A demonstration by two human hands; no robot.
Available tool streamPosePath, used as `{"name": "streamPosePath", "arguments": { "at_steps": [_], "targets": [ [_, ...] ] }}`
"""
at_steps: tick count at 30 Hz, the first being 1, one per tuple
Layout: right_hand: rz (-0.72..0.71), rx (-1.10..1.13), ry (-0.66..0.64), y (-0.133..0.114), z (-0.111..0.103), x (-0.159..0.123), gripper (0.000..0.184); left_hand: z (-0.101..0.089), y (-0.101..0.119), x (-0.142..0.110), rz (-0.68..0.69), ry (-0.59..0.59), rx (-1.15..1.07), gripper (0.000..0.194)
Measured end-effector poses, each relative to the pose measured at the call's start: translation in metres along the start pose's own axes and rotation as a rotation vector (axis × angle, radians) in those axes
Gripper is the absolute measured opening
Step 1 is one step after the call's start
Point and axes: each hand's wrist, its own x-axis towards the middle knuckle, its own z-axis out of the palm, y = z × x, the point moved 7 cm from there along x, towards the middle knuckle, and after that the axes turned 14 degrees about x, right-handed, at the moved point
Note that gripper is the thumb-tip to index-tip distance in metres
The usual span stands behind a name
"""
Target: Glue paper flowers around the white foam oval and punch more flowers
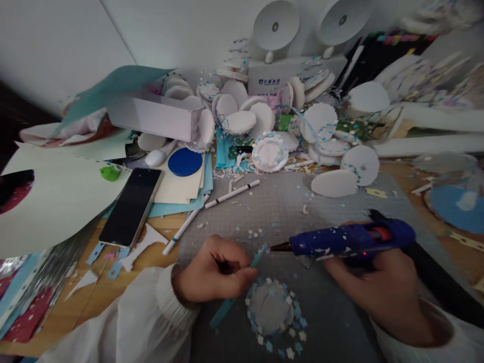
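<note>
My left hand point(215, 269) is closed in a pinch on a thin light-blue paper strip point(242, 287) that slants from lower left to upper right. My right hand point(381, 287) grips a blue hot glue gun point(348, 241), held level, with its dark nozzle pointing left and almost touching the strip's upper end. Just below both hands a round white disc point(271, 310) ringed with small blue and white flower cut-outs lies on the grey cutting mat point(287, 212).
A black phone point(130, 212), a blue paper circle point(185, 162), a white marker pen point(232, 193) and sheets of paper lie at the left. Several white foam discs point(242, 121) pile up behind the mat, with a white box point(151, 116) and two round lamps point(276, 24).
</note>
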Motion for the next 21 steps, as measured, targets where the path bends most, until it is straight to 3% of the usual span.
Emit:
{"name": "streamPosePath", "arguments": {
  "at_steps": [7,21],
  "targets": [
    [-0.034,-0.062,-0.004,0.0007,0.0002,-0.0018,0.032,-0.0012,0.003,0.0003,0.027,0.021,0.028,0.044],
    [-0.038,-0.036,-0.014,-0.0023,0.0014,-0.0003,0.021,-0.001,0.0043,0.0006,0.05,0.015,0.039,0.041]
  ]
}}
